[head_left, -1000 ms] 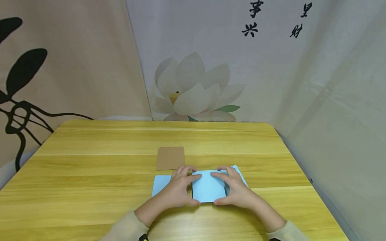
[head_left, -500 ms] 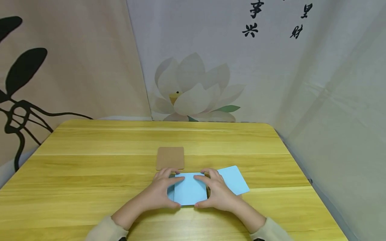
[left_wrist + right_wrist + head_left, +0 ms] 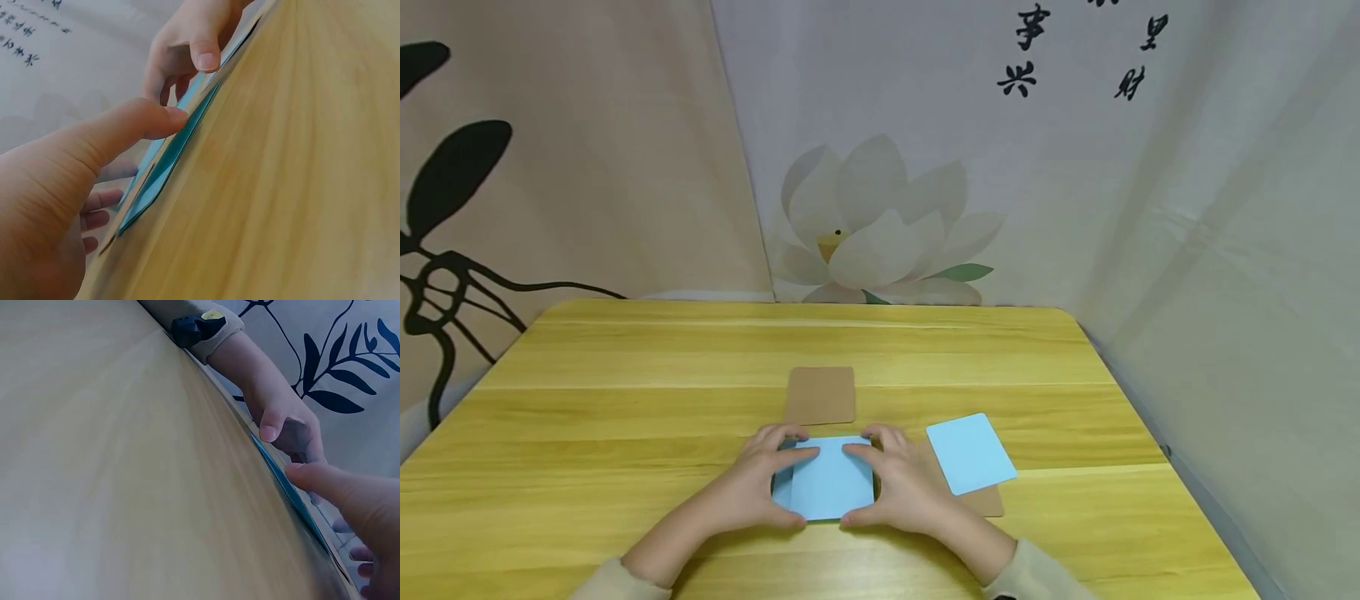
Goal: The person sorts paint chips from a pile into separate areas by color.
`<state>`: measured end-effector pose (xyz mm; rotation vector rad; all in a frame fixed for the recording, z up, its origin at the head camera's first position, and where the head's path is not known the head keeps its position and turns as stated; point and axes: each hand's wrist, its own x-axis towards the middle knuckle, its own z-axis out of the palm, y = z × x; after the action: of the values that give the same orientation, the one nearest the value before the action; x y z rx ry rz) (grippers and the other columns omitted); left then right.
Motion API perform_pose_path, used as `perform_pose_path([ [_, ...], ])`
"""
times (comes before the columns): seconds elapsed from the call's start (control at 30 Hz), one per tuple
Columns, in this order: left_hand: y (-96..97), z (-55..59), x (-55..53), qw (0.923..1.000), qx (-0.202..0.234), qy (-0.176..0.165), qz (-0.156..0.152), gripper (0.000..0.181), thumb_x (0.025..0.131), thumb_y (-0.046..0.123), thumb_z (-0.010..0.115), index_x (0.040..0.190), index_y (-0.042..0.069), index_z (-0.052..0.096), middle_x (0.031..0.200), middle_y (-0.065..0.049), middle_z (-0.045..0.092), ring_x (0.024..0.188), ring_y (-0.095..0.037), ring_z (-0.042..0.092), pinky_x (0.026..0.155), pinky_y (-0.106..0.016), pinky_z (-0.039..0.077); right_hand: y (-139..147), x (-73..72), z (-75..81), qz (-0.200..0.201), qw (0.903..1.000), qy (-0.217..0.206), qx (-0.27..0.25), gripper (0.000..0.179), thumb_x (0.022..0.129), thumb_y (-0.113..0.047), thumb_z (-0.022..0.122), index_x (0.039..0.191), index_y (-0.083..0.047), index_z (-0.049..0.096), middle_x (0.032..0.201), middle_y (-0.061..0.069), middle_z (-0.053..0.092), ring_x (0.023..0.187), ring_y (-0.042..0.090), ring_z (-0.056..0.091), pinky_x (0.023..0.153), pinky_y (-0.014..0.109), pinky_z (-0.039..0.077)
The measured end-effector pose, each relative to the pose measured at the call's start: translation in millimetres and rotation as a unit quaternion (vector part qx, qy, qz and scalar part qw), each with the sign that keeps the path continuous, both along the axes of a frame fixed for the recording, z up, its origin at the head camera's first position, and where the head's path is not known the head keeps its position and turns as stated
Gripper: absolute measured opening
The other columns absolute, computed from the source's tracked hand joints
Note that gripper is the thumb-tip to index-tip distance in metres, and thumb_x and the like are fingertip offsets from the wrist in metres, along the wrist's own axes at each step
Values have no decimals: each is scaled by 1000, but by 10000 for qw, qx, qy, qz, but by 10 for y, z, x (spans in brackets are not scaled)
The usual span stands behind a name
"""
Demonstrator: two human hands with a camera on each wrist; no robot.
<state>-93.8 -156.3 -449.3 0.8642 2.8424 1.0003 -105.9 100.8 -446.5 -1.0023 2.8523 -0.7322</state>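
In the head view a blue square card [image 3: 833, 492] lies between my two hands. My left hand [image 3: 748, 489] grips its left part, thumb at the near edge and fingers at the far edge. My right hand [image 3: 912, 493] grips the right part the same way. Beneath it, another blue square [image 3: 782, 485] shows as a strip at the left, mostly covered. The left wrist view shows the left thumb [image 3: 159, 120] on a thin edge, with a teal sheet [image 3: 170, 165] just below. Whether the two cards touch cannot be told.
A brown square card [image 3: 820, 396] lies behind the hands on the wooden table [image 3: 625, 400]. To the right, a tilted blue square [image 3: 972, 454] partly covers another brown card [image 3: 985, 502]. A curtain with a printed lotus [image 3: 887, 225] hangs behind the table.
Both hands have moved left with the blue card between them, over the left blue square. The tilted blue square and the brown card under it at the right have come into view.
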Motion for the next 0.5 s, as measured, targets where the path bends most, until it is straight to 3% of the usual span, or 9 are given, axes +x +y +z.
perform_pose_path([
  [0.2, -112, -14, 25, 10000, -36, -60, 50, 84, 61, 42, 87, 133, 10, 59, 142, -7, 40, 131, -33, 28, 93, -66, 33, -106, 6, -7, 59, 9993, -304, -216, 88, 66, -59, 80, 140, -22, 50, 145, 7, 33, 133, 27, 27, 101, 56, 31],
  [0.5, -179, -35, 3, 9999, -94, -141, 6, 82, 62, 44, 87, 131, 11, 60, 141, -7, 41, 130, -35, 28, 94, -67, 31, -180, -9, -33, 55, 9992, -373, -91, 88, 66, -60, 78, 140, -20, 50, 146, 8, 33, 134, 28, 26, 104, 55, 28],
])
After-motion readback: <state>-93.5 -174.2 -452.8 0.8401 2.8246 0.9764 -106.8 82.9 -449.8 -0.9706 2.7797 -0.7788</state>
